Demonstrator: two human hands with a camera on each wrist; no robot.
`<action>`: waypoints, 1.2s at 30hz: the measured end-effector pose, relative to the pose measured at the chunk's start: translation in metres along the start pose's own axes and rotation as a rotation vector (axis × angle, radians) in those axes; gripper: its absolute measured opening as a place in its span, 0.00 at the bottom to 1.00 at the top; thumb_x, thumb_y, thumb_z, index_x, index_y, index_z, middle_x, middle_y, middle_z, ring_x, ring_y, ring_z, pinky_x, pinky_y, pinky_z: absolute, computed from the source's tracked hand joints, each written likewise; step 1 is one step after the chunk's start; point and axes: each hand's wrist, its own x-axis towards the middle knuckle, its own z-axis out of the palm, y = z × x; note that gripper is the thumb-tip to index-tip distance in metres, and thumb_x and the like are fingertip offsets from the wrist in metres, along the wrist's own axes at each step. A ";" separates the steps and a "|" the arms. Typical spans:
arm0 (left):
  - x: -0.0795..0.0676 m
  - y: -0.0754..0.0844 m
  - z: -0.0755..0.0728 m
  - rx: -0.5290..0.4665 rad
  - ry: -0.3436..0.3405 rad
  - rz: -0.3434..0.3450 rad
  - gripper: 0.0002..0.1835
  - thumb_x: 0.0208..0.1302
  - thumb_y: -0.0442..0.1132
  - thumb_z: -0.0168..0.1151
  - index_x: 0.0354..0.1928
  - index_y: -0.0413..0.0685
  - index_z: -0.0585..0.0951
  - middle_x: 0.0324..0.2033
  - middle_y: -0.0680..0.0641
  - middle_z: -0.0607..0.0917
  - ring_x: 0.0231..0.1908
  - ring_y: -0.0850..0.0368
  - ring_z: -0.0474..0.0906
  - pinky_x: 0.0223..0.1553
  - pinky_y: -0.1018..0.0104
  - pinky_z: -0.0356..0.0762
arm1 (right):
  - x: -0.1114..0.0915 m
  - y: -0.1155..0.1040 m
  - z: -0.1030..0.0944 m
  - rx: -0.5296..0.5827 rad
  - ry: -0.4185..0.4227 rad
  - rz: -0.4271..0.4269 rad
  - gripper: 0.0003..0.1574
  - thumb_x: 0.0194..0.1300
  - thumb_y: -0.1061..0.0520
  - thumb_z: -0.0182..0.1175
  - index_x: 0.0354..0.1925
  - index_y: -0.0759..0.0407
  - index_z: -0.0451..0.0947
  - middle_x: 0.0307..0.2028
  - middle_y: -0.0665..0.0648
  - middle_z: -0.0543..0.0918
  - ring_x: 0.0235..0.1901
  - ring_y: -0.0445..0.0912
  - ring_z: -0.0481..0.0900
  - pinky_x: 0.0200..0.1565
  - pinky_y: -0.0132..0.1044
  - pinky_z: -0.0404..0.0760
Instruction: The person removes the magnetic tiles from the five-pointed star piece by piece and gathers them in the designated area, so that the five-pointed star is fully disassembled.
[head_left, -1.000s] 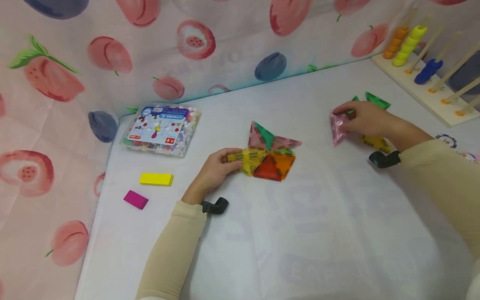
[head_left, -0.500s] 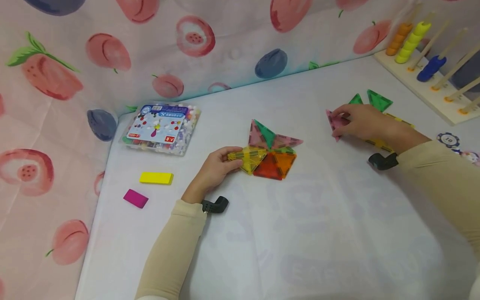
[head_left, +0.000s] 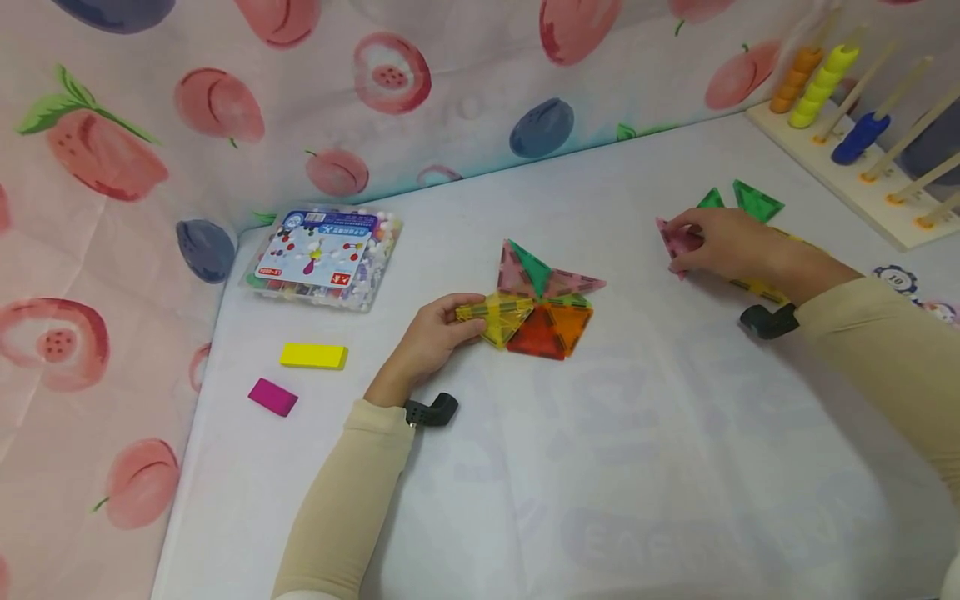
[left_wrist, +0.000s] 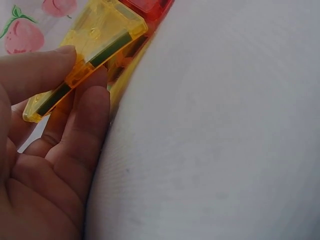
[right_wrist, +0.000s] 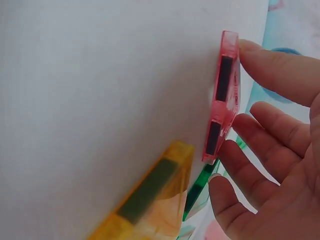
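My left hand (head_left: 432,337) pinches a yellow triangular magnetic tile (left_wrist: 102,37) between thumb and fingers, at the left side of a joined figure of tiles. In that figure a red tile (head_left: 537,336) and an orange tile (head_left: 574,325) lie at the front, with pink and green triangles (head_left: 531,271) pointing out behind. Farther right, my right hand (head_left: 731,242) holds a pink triangular magnetic tile (right_wrist: 224,95) by its corners, thumb at one end and fingers at the other. Green triangles (head_left: 757,202) and a yellow tile (right_wrist: 150,200) lie near that hand, partly hidden by it.
A clear box of beads (head_left: 318,258) stands at the back left. A yellow block (head_left: 313,357) and a magenta block (head_left: 273,397) lie left of my left arm. At the back right stand a bead abacus (head_left: 840,171) and a round chip marked 10 (head_left: 896,281).
My right hand and the pink tile have shifted slightly back, and the tile has turned a little, uncovering more of the green triangles. My left hand has stayed on the yellow tile.
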 end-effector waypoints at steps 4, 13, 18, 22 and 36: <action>-0.001 0.001 0.000 -0.005 -0.005 -0.005 0.21 0.56 0.39 0.63 0.53 0.52 0.74 0.45 0.46 0.77 0.40 0.55 0.75 0.41 0.65 0.74 | -0.007 -0.008 0.000 0.013 -0.003 -0.032 0.48 0.54 0.37 0.59 0.63 0.60 0.57 0.53 0.66 0.67 0.49 0.57 0.63 0.47 0.53 0.69; -0.001 0.004 0.000 0.013 -0.004 -0.005 0.21 0.56 0.39 0.63 0.53 0.51 0.74 0.44 0.46 0.78 0.40 0.54 0.75 0.40 0.66 0.75 | -0.026 -0.053 0.034 0.122 -0.025 -0.234 0.30 0.57 0.43 0.60 0.55 0.53 0.69 0.50 0.53 0.74 0.49 0.48 0.69 0.48 0.48 0.70; -0.001 0.002 0.000 0.020 0.000 -0.003 0.20 0.56 0.39 0.63 0.53 0.52 0.75 0.44 0.46 0.78 0.40 0.54 0.75 0.40 0.65 0.74 | -0.028 -0.063 0.052 0.160 -0.075 -0.292 0.29 0.56 0.46 0.61 0.55 0.52 0.69 0.49 0.51 0.75 0.48 0.47 0.71 0.49 0.46 0.70; 0.000 0.001 0.000 0.024 -0.006 -0.001 0.21 0.56 0.40 0.63 0.53 0.52 0.75 0.44 0.46 0.78 0.40 0.54 0.75 0.40 0.65 0.75 | -0.028 -0.068 0.058 0.170 -0.086 -0.342 0.32 0.57 0.46 0.60 0.58 0.54 0.67 0.52 0.54 0.74 0.48 0.48 0.72 0.49 0.46 0.70; -0.001 0.005 0.001 0.057 -0.001 -0.006 0.20 0.55 0.41 0.63 0.52 0.53 0.75 0.43 0.46 0.79 0.40 0.55 0.75 0.40 0.66 0.74 | -0.020 -0.098 0.065 0.263 -0.069 -0.326 0.37 0.59 0.48 0.59 0.64 0.42 0.58 0.58 0.49 0.68 0.48 0.45 0.70 0.45 0.41 0.73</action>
